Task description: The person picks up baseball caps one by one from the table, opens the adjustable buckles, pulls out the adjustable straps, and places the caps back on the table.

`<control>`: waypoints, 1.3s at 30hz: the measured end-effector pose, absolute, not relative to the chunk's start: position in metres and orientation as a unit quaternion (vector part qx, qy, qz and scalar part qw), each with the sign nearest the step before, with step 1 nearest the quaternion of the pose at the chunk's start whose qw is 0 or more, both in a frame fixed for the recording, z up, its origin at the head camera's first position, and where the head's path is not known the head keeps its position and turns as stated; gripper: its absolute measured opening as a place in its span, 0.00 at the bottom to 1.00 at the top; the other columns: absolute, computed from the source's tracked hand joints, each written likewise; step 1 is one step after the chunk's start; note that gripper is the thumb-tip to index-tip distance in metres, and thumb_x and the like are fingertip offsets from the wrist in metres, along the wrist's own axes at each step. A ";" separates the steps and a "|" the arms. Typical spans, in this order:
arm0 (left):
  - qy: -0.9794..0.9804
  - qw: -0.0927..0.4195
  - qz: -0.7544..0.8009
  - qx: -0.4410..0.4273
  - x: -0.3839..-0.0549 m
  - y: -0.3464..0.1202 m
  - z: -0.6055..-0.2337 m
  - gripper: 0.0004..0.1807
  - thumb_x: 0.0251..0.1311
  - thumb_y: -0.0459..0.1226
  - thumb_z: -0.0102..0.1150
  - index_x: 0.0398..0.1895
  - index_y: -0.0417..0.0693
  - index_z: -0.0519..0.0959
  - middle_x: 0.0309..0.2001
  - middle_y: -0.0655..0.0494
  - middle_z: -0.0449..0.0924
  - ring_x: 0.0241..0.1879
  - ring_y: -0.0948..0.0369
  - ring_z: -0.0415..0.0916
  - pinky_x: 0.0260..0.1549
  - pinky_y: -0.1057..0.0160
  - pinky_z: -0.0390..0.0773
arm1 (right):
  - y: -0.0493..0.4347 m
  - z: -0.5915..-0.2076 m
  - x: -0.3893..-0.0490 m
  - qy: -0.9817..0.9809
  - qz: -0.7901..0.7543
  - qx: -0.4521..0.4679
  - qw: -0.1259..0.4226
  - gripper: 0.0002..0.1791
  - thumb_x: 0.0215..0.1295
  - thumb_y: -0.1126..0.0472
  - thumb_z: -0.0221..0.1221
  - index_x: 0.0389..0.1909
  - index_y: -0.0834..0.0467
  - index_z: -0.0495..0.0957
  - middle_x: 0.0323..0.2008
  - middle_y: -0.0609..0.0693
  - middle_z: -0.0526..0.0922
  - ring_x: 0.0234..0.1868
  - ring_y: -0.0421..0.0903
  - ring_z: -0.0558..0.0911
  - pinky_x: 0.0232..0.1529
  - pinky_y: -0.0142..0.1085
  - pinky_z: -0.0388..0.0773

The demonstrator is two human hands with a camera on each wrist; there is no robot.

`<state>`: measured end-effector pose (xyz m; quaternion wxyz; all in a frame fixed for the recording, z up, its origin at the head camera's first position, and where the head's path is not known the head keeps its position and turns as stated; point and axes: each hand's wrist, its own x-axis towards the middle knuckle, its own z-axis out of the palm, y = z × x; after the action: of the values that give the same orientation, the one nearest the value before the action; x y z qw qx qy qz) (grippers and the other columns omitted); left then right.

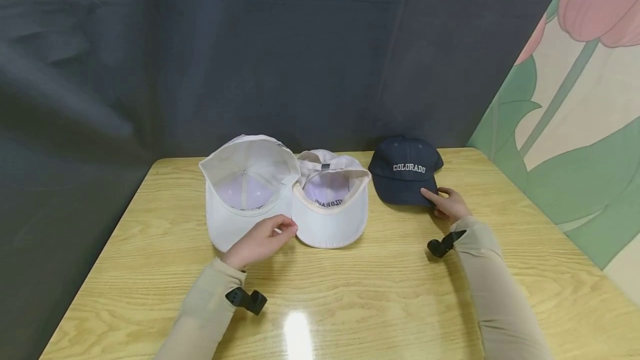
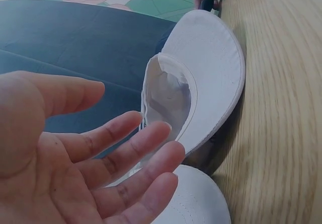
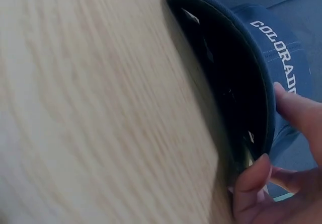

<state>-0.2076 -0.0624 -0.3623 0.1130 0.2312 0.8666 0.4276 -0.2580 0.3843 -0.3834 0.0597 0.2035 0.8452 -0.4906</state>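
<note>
At the right of the head view my right hand [image 1: 450, 204] pinches the brim edge of a navy baseball cap [image 1: 406, 163]. In the right wrist view its thumb lies on top of the brim [image 3: 246, 58], with curled fingers at the underside. The cap sits crown up, white COLORADO lettering facing me. My left hand [image 1: 262, 239] holds nothing and hovers by the brims of two white caps, fingers loosely bent in the left wrist view. Both white caps, the larger left one [image 1: 240, 182] and the smaller one [image 1: 330, 226], lie upside down, lavender linings showing.
The caps rest on a wood-grain table [image 1: 350, 293]. A dark curtain [image 1: 280, 54] hangs along the table's back edge and left side. On the right stands a wall painted with pink tulips and green leaves [image 1: 590, 182].
</note>
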 end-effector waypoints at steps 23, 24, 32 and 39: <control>0.881 0.088 0.415 0.212 -0.211 -0.062 -0.363 0.14 0.67 0.43 0.48 0.47 0.45 0.77 0.46 0.49 0.79 0.41 0.59 0.76 0.46 0.58 0.75 | 0.307 -0.339 -0.246 0.913 -0.395 0.072 -0.072 0.30 0.69 0.52 0.49 0.61 0.70 0.60 0.61 0.72 0.62 0.62 0.65 0.64 0.61 0.54 0.64; 0.881 0.086 0.413 0.213 -0.210 -0.062 -0.362 0.14 0.67 0.43 0.48 0.47 0.44 0.77 0.46 0.49 0.79 0.41 0.58 0.76 0.46 0.58 0.75 | 0.299 -0.337 -0.247 0.917 -0.391 0.055 -0.066 0.29 0.69 0.52 0.49 0.61 0.69 0.61 0.60 0.71 0.64 0.61 0.64 0.65 0.60 0.53 0.65; 0.879 0.084 0.418 0.212 -0.209 -0.059 -0.362 0.14 0.67 0.42 0.48 0.47 0.44 0.77 0.46 0.49 0.79 0.42 0.58 0.76 0.46 0.58 0.75 | 0.252 -0.338 -0.256 0.909 -0.414 0.043 0.002 0.32 0.69 0.50 0.49 0.65 0.66 0.58 0.54 0.64 0.69 0.51 0.55 0.73 0.46 0.37 0.72; 0.877 0.081 0.422 0.213 -0.207 -0.059 -0.360 0.14 0.67 0.42 0.48 0.46 0.45 0.78 0.45 0.49 0.79 0.41 0.59 0.76 0.45 0.59 0.75 | 0.233 -0.354 -0.259 0.871 -0.486 0.046 0.054 0.35 0.68 0.52 0.50 0.67 0.69 0.51 0.37 0.52 0.71 0.26 0.39 0.71 0.34 0.32 0.73</control>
<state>-0.2074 -0.0595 -0.3603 0.0809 0.2135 0.8774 0.4220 -0.2589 0.2333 -0.3539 0.0545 0.0464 0.8712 -0.4857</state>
